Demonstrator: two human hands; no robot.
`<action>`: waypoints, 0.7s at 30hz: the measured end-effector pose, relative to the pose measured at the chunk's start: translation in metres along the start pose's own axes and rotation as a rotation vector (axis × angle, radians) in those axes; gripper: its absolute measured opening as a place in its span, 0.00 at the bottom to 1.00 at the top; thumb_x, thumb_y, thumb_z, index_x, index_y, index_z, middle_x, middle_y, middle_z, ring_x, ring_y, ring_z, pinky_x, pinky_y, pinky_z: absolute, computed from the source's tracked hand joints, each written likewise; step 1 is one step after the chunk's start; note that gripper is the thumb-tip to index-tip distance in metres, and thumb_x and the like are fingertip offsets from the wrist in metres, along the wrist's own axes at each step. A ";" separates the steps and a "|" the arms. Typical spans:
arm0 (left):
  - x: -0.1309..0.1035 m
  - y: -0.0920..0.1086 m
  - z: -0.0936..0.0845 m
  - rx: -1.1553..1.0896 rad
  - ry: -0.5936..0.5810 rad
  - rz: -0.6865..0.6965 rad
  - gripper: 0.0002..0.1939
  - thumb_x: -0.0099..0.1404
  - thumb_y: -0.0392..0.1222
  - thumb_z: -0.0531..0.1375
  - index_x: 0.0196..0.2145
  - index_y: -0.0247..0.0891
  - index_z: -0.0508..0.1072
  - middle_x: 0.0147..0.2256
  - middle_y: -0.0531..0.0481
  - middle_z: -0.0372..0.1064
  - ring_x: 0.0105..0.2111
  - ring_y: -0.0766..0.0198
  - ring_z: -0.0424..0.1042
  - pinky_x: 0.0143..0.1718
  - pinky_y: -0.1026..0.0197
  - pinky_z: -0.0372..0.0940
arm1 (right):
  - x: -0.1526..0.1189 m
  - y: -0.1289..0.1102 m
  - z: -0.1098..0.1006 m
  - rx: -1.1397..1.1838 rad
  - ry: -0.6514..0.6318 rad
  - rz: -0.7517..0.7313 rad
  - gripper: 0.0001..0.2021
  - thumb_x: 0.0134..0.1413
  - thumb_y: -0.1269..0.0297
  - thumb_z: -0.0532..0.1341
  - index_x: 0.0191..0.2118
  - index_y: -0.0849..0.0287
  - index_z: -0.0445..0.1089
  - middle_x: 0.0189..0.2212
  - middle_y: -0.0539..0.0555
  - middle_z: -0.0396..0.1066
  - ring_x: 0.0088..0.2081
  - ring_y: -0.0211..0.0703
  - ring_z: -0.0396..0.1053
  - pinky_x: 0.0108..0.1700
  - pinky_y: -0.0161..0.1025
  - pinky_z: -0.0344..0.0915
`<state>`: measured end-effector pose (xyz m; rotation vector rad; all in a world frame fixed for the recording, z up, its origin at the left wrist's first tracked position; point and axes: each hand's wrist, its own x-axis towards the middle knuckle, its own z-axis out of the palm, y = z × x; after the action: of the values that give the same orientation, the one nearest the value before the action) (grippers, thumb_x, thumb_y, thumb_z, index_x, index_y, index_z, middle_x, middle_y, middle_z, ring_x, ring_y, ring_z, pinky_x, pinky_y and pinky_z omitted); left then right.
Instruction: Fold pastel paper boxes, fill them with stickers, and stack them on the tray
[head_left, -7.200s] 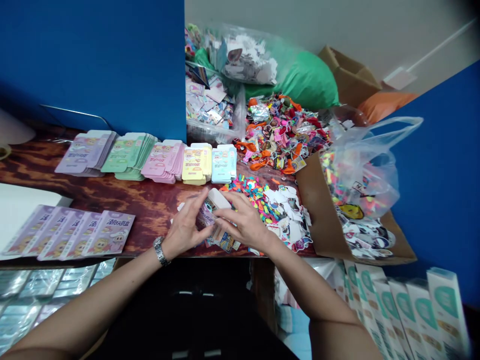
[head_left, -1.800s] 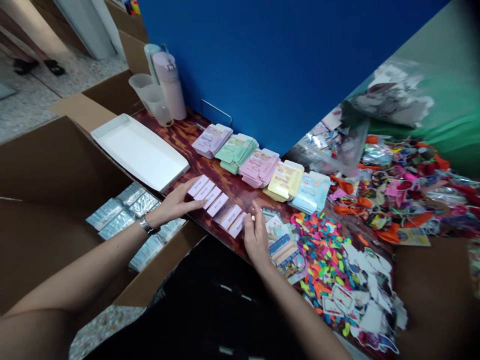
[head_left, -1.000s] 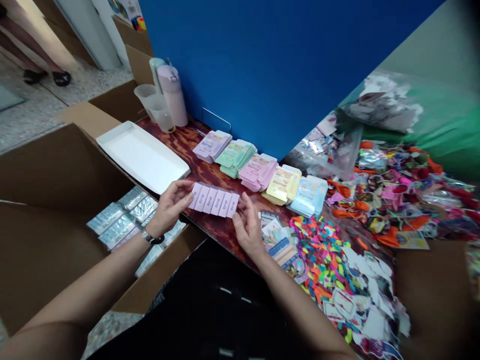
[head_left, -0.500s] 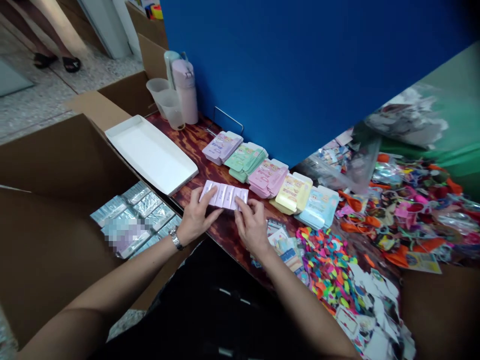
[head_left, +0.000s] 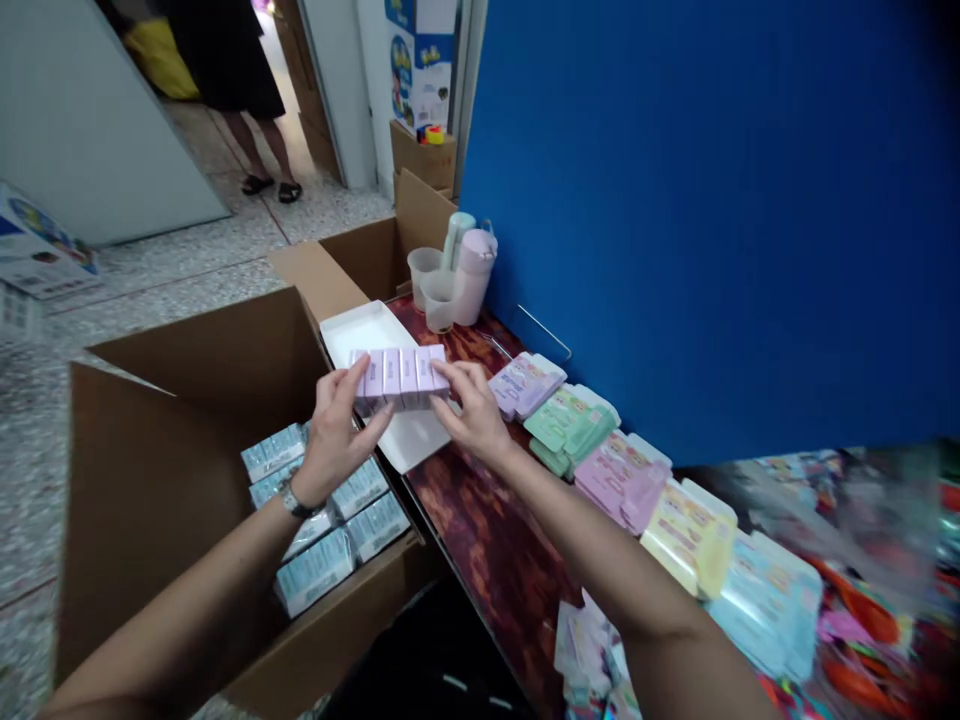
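A row of small purple boxes [head_left: 399, 372] is squeezed between my two hands, above a shallow white tray [head_left: 409, 445] at the table's left edge. My left hand [head_left: 336, 425], with a metal watch at the wrist, grips the row's left end. At the right end, my right hand [head_left: 472, 405] closes its fingers on the row. Flat printed cartons lie in a line along the table: a purple stack [head_left: 525, 383], a green stack [head_left: 571, 420], a pink stack [head_left: 622, 480], a yellow stack [head_left: 688, 535] and a blue stack [head_left: 766, 605].
Left of the table, an open cardboard box [head_left: 187, 350] contains several wrapped blue packs [head_left: 315, 570]. Plastic cups [head_left: 440, 300] and a pink bottle [head_left: 476, 275] stand at the far end. A blue panel [head_left: 675, 220] borders the table. A person [head_left: 255, 130] stands in the background.
Both hands have carried the row of purple boxes from the table in front of the carton stacks to above the white tray. The view has turned left.
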<state>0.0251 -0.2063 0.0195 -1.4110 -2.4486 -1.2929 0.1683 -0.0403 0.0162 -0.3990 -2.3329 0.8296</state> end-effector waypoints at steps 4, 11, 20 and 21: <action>0.051 -0.041 -0.003 0.017 0.065 -0.095 0.39 0.59 0.51 0.62 0.65 0.38 0.58 0.51 0.39 0.56 0.52 0.49 0.64 0.42 0.52 0.72 | 0.079 0.026 0.040 -0.016 -0.086 -0.036 0.29 0.58 0.64 0.58 0.65 0.62 0.58 0.54 0.62 0.63 0.56 0.48 0.64 0.58 0.44 0.66; 0.103 -0.096 0.006 0.087 0.124 -0.142 0.39 0.56 0.49 0.63 0.63 0.35 0.61 0.47 0.40 0.56 0.49 0.50 0.65 0.53 0.46 0.66 | 0.150 0.040 0.087 -0.007 -0.183 -0.033 0.31 0.55 0.68 0.57 0.65 0.68 0.56 0.60 0.63 0.61 0.61 0.48 0.61 0.65 0.45 0.58; 0.106 -0.125 0.001 0.216 0.046 -0.098 0.43 0.58 0.51 0.62 0.66 0.33 0.52 0.49 0.36 0.61 0.50 0.45 0.66 0.54 0.41 0.63 | 0.158 0.062 0.113 -0.055 -0.217 0.047 0.35 0.53 0.76 0.55 0.68 0.72 0.50 0.60 0.66 0.63 0.61 0.51 0.63 0.64 0.49 0.57; 0.107 -0.130 -0.001 0.229 0.045 -0.090 0.48 0.57 0.53 0.63 0.67 0.31 0.49 0.49 0.34 0.62 0.51 0.42 0.64 0.55 0.40 0.62 | 0.156 0.063 0.113 -0.071 -0.221 0.058 0.36 0.53 0.77 0.55 0.68 0.73 0.48 0.60 0.67 0.64 0.60 0.52 0.63 0.64 0.49 0.57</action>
<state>-0.1329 -0.1637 -0.0197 -1.2163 -2.5588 -1.0056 -0.0192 0.0273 -0.0227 -0.4261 -2.5717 0.8582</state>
